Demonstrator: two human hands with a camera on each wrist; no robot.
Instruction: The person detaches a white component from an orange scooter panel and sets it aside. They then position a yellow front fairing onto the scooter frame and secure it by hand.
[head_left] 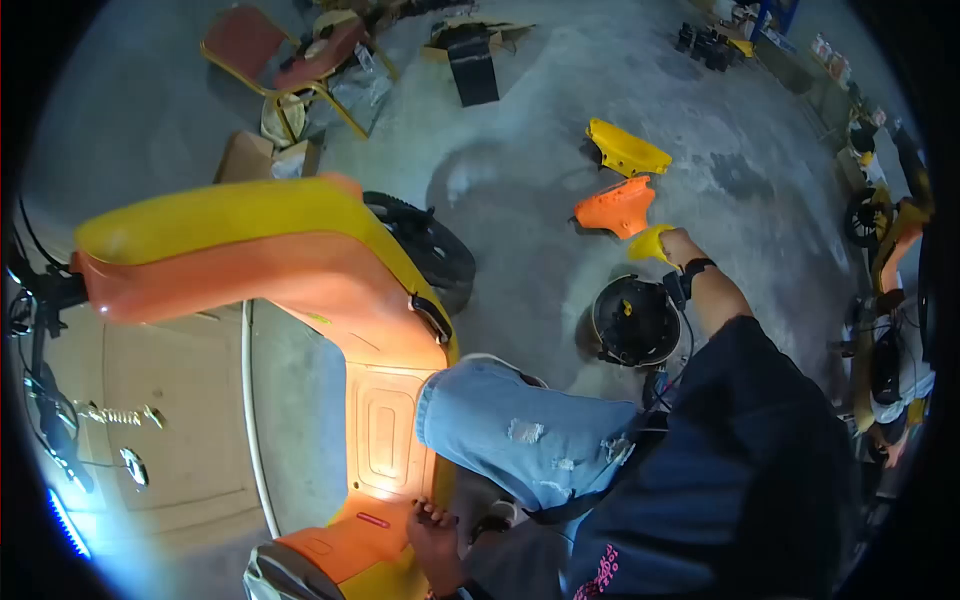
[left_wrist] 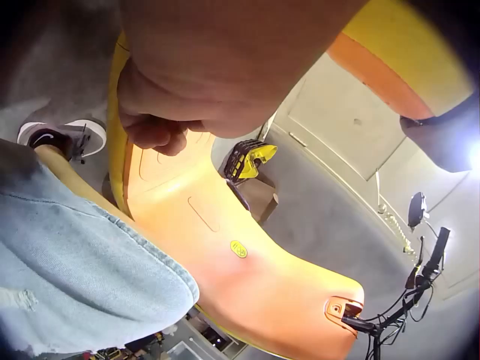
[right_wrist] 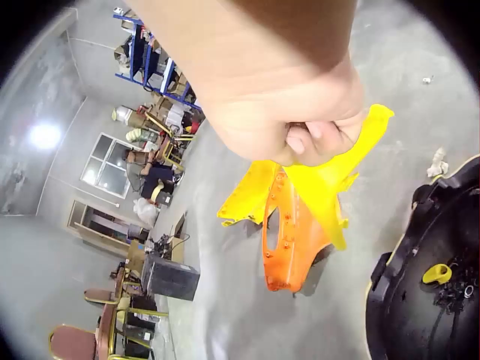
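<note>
An orange panel (head_left: 617,208) lies on the concrete floor (head_left: 540,150) just beyond the fingers (right_wrist: 309,139) of the right hand (head_left: 683,246), with a yellow panel (head_left: 625,148) farther out. A round black housing (head_left: 636,320) sits near them, on the person's side. A red chair (head_left: 285,60) and a black box (head_left: 472,62) stand well apart.

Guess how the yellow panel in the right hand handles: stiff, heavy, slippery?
Probably light: the right hand holds the yellow panel up by one edge with curled fingers. Likely fairly stiff: the thin curved shell keeps its shape unsupported, though its pointed tips may flex. Its glossy surface could slip in a pinch.
</note>
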